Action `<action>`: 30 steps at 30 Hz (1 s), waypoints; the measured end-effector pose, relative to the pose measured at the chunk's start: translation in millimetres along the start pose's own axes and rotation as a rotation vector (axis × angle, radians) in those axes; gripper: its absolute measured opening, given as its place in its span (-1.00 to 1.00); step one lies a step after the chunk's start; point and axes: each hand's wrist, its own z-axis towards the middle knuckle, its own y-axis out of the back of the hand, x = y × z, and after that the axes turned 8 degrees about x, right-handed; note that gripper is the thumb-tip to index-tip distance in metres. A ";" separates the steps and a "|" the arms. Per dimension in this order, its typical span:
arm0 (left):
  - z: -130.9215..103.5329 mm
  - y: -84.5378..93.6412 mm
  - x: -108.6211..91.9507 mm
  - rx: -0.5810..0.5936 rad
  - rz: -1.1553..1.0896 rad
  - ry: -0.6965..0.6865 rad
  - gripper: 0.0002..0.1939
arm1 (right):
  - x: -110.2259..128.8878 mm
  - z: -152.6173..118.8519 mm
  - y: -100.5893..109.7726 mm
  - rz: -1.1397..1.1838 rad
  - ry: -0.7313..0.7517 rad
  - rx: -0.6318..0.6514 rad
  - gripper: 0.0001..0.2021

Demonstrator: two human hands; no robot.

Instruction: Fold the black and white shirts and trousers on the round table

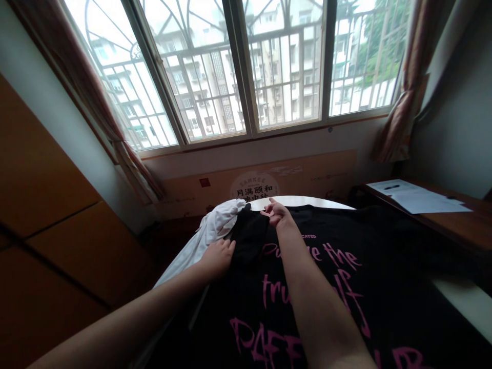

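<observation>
- Looks like a room in a home
- Tied-back curtains (402, 118) flank a wide window (240, 66)
- Apartment buildings (219, 77) stand outside, beyond metal bars (301, 77)
- A wooden cabinet (42, 256) at left; a desk (474, 225) with papers (417, 197) at right

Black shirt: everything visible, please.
The black shirt looks like soft cloth, with pink lettering facing up, partly hidden. It lies mostly spread over a white surface, beside white cloth. Its left side seems folded inward. The left hand touches it there; whether the right hand touches it is unclear.
</observation>
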 end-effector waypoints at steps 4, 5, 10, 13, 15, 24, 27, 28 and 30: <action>-4.9 8.7 -3.4 -0.053 -0.086 -0.085 -0.20 | 1.0 3.6 5.1 -0.084 -0.033 -0.037 -0.18; -6.4 12.7 -5.0 -0.061 -0.098 -0.126 -0.22 | 0.4 4.3 6.5 -0.114 -0.029 -0.043 -0.20; -14.8 35.5 -16.4 -0.048 -0.113 -0.260 -0.56 | -7.5 7.9 13.0 -0.361 0.055 -0.077 -0.42; -17.7 43.2 -27.9 -0.072 -0.161 -0.188 -0.74 | -15.8 9.8 18.0 -0.553 0.106 -0.075 -0.55; -16.8 43.3 -36.4 -0.062 -0.173 -0.106 -0.71 | -21.6 10.9 21.9 -0.671 0.123 -0.072 -0.56; -6.5 44.9 -46.3 0.001 -0.183 0.013 -0.80 | -25.4 14.9 30.8 -1.082 0.203 -0.100 -0.52; -7.3 54.9 -39.3 -0.013 -0.257 -0.007 -0.79 | -23.0 15.1 31.1 -1.171 0.185 -0.101 -0.45; -6.3 57.4 -35.9 0.008 -0.309 -0.051 -0.78 | -22.7 14.7 31.0 -1.194 0.174 -0.101 -0.44; 0.5 59.8 -27.4 0.076 -0.411 -0.147 -0.76 | -22.4 12.8 30.3 -1.225 0.152 -0.106 -0.46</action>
